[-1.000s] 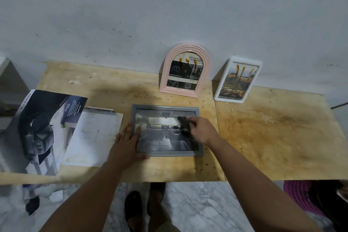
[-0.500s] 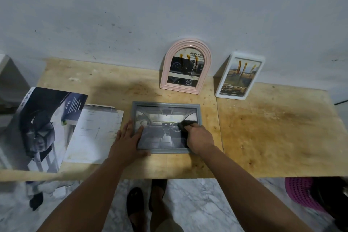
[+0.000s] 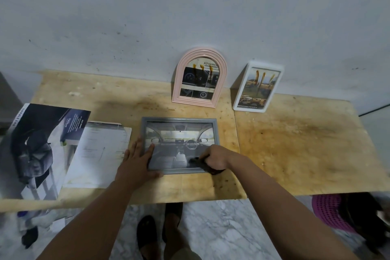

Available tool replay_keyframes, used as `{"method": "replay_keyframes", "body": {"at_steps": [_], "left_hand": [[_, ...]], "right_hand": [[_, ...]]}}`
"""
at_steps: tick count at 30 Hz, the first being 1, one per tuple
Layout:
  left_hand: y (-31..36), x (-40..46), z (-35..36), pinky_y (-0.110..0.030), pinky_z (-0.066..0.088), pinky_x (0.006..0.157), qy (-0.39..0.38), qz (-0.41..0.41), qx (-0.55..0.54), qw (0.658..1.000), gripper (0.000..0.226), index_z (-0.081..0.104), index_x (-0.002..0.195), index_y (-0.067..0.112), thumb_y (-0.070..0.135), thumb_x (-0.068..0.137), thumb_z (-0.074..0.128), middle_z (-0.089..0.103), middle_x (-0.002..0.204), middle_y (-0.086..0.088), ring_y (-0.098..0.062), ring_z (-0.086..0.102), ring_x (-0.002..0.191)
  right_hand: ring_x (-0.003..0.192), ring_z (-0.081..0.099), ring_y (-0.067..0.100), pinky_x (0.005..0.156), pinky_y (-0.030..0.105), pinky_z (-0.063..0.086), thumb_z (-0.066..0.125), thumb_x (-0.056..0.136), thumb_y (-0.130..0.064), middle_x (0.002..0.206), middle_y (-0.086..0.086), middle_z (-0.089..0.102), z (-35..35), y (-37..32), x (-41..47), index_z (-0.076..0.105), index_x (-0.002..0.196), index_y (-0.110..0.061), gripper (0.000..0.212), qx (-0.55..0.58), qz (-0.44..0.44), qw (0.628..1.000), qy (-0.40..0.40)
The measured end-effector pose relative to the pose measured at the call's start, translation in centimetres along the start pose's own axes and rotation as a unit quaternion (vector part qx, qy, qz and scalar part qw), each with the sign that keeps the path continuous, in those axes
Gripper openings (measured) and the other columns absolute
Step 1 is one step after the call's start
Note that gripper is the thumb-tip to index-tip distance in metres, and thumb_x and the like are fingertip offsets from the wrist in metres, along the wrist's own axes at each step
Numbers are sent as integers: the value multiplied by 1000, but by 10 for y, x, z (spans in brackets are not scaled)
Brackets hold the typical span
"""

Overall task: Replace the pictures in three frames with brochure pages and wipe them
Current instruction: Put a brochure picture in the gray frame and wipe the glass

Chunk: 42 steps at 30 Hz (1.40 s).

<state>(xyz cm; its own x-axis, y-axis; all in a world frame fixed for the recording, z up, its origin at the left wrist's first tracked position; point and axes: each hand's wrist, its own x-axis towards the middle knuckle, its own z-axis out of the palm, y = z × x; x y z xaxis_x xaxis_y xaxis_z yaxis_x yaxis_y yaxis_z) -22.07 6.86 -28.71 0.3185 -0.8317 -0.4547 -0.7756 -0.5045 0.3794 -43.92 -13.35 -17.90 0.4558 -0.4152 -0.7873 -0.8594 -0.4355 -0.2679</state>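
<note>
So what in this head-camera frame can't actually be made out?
- Dark cloth: mostly hidden inside the right hand; its shape is unclear.
- Grey frame: the left hand covers its left edge, the right hand its lower right corner.
- Small print in the pink arched frame and white frame: too small.
- Brochure: cut off by the left image edge.
- Items under the table: blurred.

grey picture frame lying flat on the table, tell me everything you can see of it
The grey picture frame is a rectangular, landscape frame with a plain moulded border, plastic by the look of it. It lies flat, face up, near the front edge of the wooden table. Behind its glossy front sits a brochure page showing a car interior with dashboard and steering wheel. The left hand rests flat on its left side, and the right hand presses a dark cloth on its lower right corner.
</note>
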Motion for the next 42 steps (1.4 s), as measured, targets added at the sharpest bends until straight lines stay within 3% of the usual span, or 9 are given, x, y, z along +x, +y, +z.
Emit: {"method": "replay_keyframes", "body": {"at_steps": [4, 8, 13, 17, 24, 28, 34, 42], "left_hand": [[2, -1, -1, -49, 0, 125, 6, 3, -7, 1000, 115, -1, 160, 35, 79, 74, 61, -28, 164, -7, -28, -20, 153], [-1, -1, 2, -47, -2, 124, 4, 8, 5, 1000, 114, -4, 160, 35, 76, 77, 62, -34, 161, -6, -26, -23, 152], [-2, 1, 4, -46, -3, 124, 2, 8, 10, 1000, 115, -5, 160, 35, 79, 75, 60, -37, 159, -5, -26, -22, 152], [-1, 0, 5, -47, -2, 124, 6, 1, 11, 1000, 116, -4, 159, 36, 81, 74, 60, -39, 156, -4, -26, -22, 152], [3, 1, 2, -49, 1, 125, -7, -8, 21, 1000, 114, -4, 159, 38, 79, 74, 61, -40, 157, -3, -26, -24, 152], [3, 1, 1, -51, 2, 125, -7, -6, 23, 1000, 112, -2, 160, 36, 78, 76, 60, -43, 153, -3, -28, -22, 152], [4, -1, 1, -49, 2, 125, 3, -7, 24, 1000, 111, 1, 160, 35, 80, 76, 57, -30, 163, -7, -29, -19, 153], [2, -2, 2, -49, -1, 125, 13, 1, 19, 1000, 117, 1, 161, 29, 85, 73, 55, -28, 164, -5, -26, -20, 153]], "right_hand": [[106, 64, 30, 91, 36, 54, 48, 95, -9, 124, 10, 68, -31, 2, 10, 72, 127, -25, 43, 57, -18, 989, 135], [106, 64, 32, 87, 43, 56, 50, 97, -17, 126, 8, 68, -45, -4, 43, 64, 136, -28, 43, -25, -55, 963, 264], [123, 49, 33, 90, 45, 55, 59, 94, -19, 149, 1, 48, -30, 2, 72, 55, 143, -29, 50, -192, -71, 957, 206], [120, 50, 31, 89, 43, 52, 56, 98, -25, 140, 3, 53, -23, 16, 68, 58, 137, -27, 39, -230, -36, 951, 204], [118, 54, 32, 90, 43, 52, 54, 96, -21, 140, 5, 54, -9, 26, 46, 56, 141, -26, 46, -217, 1, 964, 156], [114, 61, 32, 89, 40, 54, 56, 96, -31, 141, 3, 53, 10, 27, 29, 58, 141, -27, 45, -198, 1, 968, 154], [102, 67, 34, 81, 38, 55, 60, 95, -34, 139, 9, 48, 52, 28, 11, 60, 135, -19, 43, -142, -7, 977, 158], [107, 65, 33, 87, 39, 54, 54, 99, -41, 135, 9, 50, 87, -13, 1, 58, 136, -20, 42, -101, -19, 982, 161]]}}
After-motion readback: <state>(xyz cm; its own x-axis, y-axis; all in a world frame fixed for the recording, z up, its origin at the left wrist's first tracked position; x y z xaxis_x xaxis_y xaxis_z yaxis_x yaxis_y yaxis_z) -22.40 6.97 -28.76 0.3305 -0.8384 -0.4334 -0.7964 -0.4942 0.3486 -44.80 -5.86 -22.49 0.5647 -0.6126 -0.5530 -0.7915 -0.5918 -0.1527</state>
